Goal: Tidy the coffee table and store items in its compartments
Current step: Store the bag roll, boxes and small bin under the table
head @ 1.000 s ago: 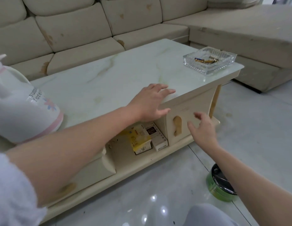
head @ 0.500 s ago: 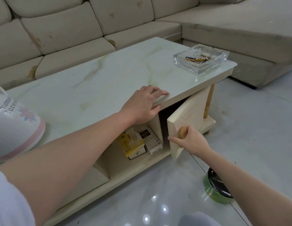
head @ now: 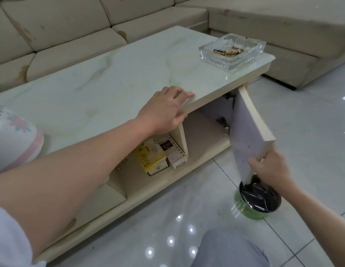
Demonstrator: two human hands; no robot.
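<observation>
The coffee table (head: 110, 79) has a pale marble top. My left hand (head: 165, 110) rests on its front edge, fingers on top and thumb under the rim. My right hand (head: 268, 168) grips the lower corner of the cabinet door (head: 247, 135), which stands swung wide open. The compartment (head: 204, 135) behind the door is bare inside. In the open shelf left of it lie a yellow box (head: 152, 158) and a white box (head: 174, 153). A glass ashtray (head: 232, 51) with cigarette butts sits on the table's far right corner.
A white and pink thermos (head: 11, 139) lies at the table's left end. A green bin with a black liner (head: 257, 201) stands on the tiled floor under the door. A beige sectional sofa (head: 71, 31) wraps behind and to the right.
My right hand reached the door, took it by the handle hole and swung it wide open, and now grips its lower corner. My left hand stayed on the table edge.
</observation>
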